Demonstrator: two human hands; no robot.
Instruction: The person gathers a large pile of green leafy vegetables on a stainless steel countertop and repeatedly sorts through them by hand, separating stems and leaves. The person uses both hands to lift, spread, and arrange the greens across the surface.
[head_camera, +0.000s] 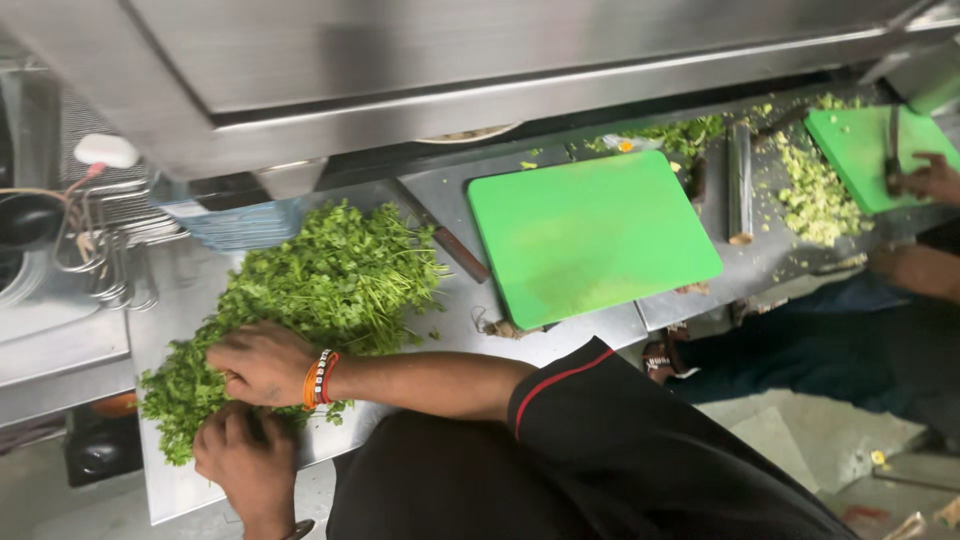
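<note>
A big pile of leafy green herbs lies on the steel counter. My right hand, with orange and beaded bands at the wrist, lies on the near left part of the pile, fingers curled into the leaves. Just below it, my left hand closes on the herbs at the counter's front edge. The two hands almost touch. The stems under them are hidden.
A bare green cutting board lies right of the herbs, with a wooden-handled knife between them. Far right, a co-worker's hand works on a second green board beside chopped greens. A steel shelf overhangs the counter.
</note>
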